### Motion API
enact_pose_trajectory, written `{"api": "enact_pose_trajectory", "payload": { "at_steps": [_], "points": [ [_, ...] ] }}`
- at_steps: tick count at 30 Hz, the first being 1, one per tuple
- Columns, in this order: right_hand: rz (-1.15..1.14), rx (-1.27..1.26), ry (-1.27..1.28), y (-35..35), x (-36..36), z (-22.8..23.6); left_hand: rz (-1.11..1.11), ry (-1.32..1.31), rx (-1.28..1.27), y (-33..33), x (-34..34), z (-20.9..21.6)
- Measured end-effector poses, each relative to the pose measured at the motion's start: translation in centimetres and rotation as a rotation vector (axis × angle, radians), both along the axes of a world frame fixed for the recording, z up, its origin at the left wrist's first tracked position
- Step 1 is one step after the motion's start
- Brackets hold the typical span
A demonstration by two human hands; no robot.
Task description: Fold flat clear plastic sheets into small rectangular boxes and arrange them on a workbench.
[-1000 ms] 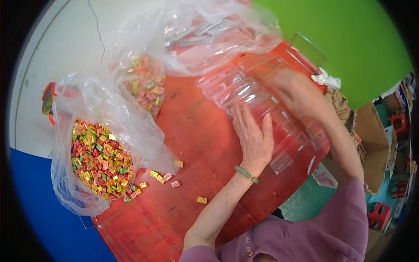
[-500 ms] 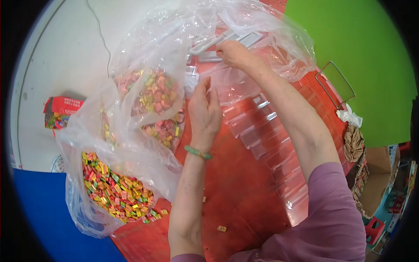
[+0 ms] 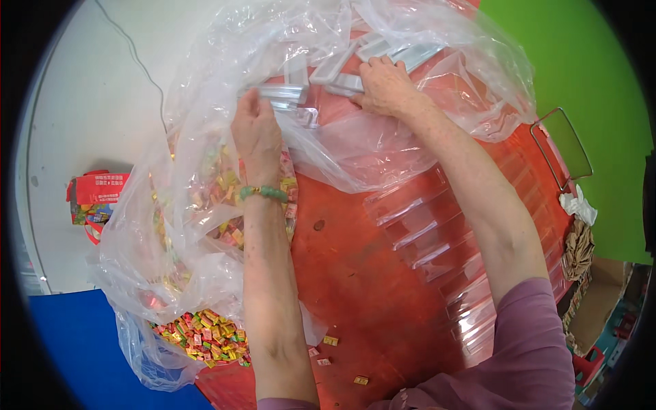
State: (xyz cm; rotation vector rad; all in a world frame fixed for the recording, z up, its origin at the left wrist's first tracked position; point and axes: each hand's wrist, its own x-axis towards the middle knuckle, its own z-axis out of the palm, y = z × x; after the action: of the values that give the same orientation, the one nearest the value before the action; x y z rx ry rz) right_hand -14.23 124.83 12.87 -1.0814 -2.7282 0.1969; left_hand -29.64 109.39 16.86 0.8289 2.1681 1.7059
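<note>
My left hand (image 3: 258, 133), with a green bead bracelet on its wrist, is at the left end of a small stack of clear plastic trays (image 3: 285, 93). Its fingers are closed on that end, partly blurred by motion. Over at the far middle, my right hand (image 3: 388, 87) has its fingers curled over a clear narrow plastic tray (image 3: 347, 83). More such trays (image 3: 396, 51) lie beside it, in a large crumpled clear plastic bag (image 3: 369, 154). Below my left forearm, bags of small wrapped candies (image 3: 205, 335) lie to the left, partly hidden by film.
Rows of clear plastic trays (image 3: 437, 239) stand on the red tabletop (image 3: 362, 294) at right. Loose candies (image 3: 361, 380) lie near the front. A red box (image 3: 99, 195) sits at left; a metal wire handle (image 3: 570, 150) and brown crumpled paper (image 3: 579, 253) are at the right edge.
My left hand has moved left and away to the tray stack. My right hand has shifted slightly right over the trays. The plastic film now covers more of the candies.
</note>
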Motion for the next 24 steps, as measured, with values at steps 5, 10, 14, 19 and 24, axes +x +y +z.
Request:
{"api": "enact_pose_trajectory", "payload": {
  "at_steps": [5, 10, 14, 19, 24],
  "points": [
    [0.016, -0.112, -0.020, 0.6, 0.0, 0.7, -0.199, 0.898, -0.232, 3.1, -2.0, -2.3],
    [0.043, -0.071, 0.087, -0.1, 0.9, 1.1, -0.257, 0.968, -0.341, 3.7, -3.5, -4.3],
    [0.078, 0.025, 0.129, 0.2, 1.8, 0.5, -0.256, 1.035, -0.456, 3.6, -1.9, -3.8],
    [0.145, 0.204, 0.378, -0.3, 1.9, 2.5, -0.187, 1.101, -0.200, 2.7, -2.0, -3.4],
    [-0.081, 0.028, 0.469, -0.3, 3.4, 7.2, -0.141, 0.549, -0.049, 1.3, 3.3, 1.3]
  ]
}}
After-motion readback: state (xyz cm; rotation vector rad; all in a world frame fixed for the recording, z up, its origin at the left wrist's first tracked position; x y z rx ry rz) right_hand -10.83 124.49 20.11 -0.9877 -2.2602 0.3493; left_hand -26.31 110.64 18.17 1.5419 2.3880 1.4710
